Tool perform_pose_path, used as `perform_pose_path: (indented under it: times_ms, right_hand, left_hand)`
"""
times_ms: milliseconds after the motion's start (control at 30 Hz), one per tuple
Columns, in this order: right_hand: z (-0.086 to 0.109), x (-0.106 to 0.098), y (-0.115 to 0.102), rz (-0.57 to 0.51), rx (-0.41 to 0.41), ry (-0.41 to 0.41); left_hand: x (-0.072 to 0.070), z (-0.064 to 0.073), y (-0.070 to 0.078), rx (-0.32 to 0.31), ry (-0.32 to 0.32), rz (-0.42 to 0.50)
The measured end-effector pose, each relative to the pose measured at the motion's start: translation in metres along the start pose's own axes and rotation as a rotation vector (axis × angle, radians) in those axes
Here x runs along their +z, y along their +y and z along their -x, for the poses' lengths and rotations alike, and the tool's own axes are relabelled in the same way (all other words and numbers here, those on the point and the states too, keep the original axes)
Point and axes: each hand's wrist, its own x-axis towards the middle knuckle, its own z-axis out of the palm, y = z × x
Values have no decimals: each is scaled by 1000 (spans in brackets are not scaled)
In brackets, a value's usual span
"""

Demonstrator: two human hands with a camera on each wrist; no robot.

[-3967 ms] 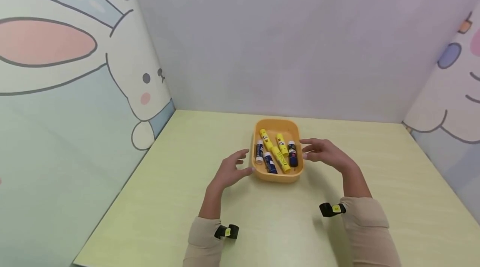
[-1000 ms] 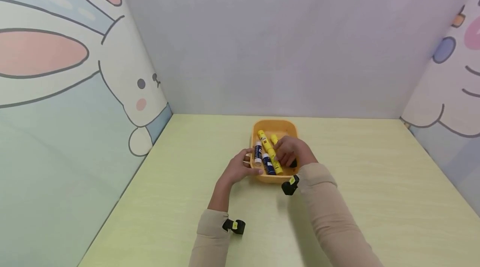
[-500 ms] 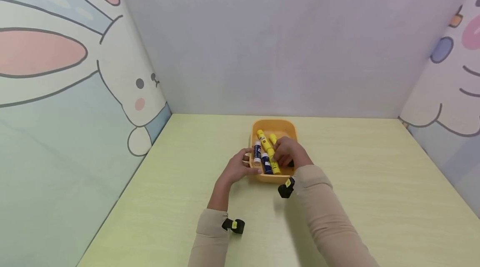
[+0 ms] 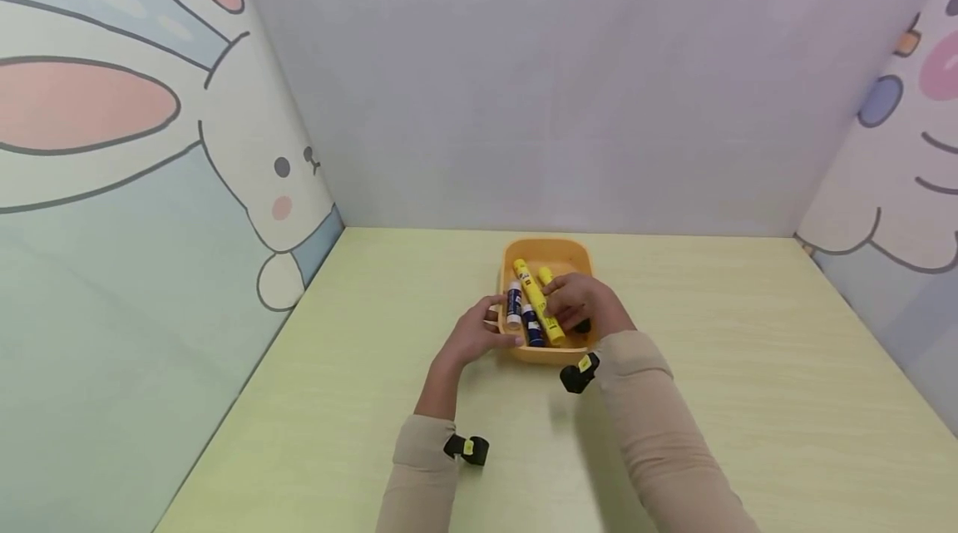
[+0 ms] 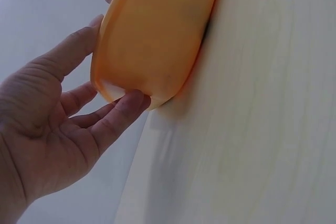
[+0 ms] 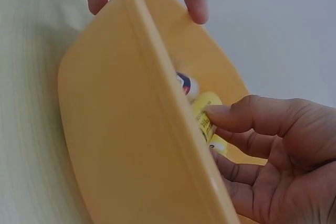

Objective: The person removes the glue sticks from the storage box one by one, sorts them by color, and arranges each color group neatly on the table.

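An orange tray (image 4: 550,357) with several glue sticks stands on the table. My left hand (image 4: 473,336) grips its left front corner, the thumb along the near side. Inside the tray, my right hand (image 4: 580,300) pinches a yellow glue stick (image 6: 207,100), the thumb pressed on its side in the right wrist view. Another yellow glue stick (image 4: 528,280) lies end to end with it towards the back. Two blue-and-white glue sticks (image 4: 514,306) lie along the left side. Under the right hand, a third yellow glue stick (image 4: 545,275) and a dark blue one are partly hidden.
The pale yellow-green table (image 4: 359,367) meets a plain grey-lilac back wall (image 4: 554,84) behind the tray. Side walls with cartoon figures, one a rabbit (image 4: 254,159), stand left and right. Both forearms wear black straps with small cameras (image 4: 473,450).
Over the last seconds my left hand took hold of the tray and my right hand moved left into it. In the last half second the yellow stick's near end swung slightly right.
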Motion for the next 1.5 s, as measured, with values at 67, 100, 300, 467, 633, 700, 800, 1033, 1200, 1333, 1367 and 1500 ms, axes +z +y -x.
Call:
perform_pose_path:
  times_ms: [67,100,300,467,633,700,800,1033,1200,1333,1367,1500]
  right_hand:
    - [1,0,-1,-11,-7,1]
    - [2,0,-2,-15,-12,3]
    - [7,-3,-6,-33,-43,-17]
    - [14,-9,-4,-24,-79,-28]
    - [26,-17,0,-2,-132,-2]
    - [31,-20,0,12,-159,4]
    - [37,-26,0,19,-185,15]
    - [49,-37,3,-7,-231,53]
    - [55,-41,6,-38,-278,78]
    - [57,-45,11,-63,-318,105]
    - [58,-45,13,-74,-330,112]
    - [59,-49,20,-137,-354,139]
  left_hand:
    - [0,0,0,3,0,1]
    - [0,0,0,5,0,2]
    - [-2,2,0,12,-3,7]
    - [-1,1,-2,9,1,18]
    - [1,2,-4,-13,6,14]
    - [1,2,-4,-6,8,15]
    - [2,3,-3,9,7,16]
    - [2,4,1,33,7,-1]
    - [1,5,3,55,4,-18]
    - [2,6,3,52,4,-24]
    - [2,6,2,52,4,-25]
    - [4,6,2,48,-2,-20]
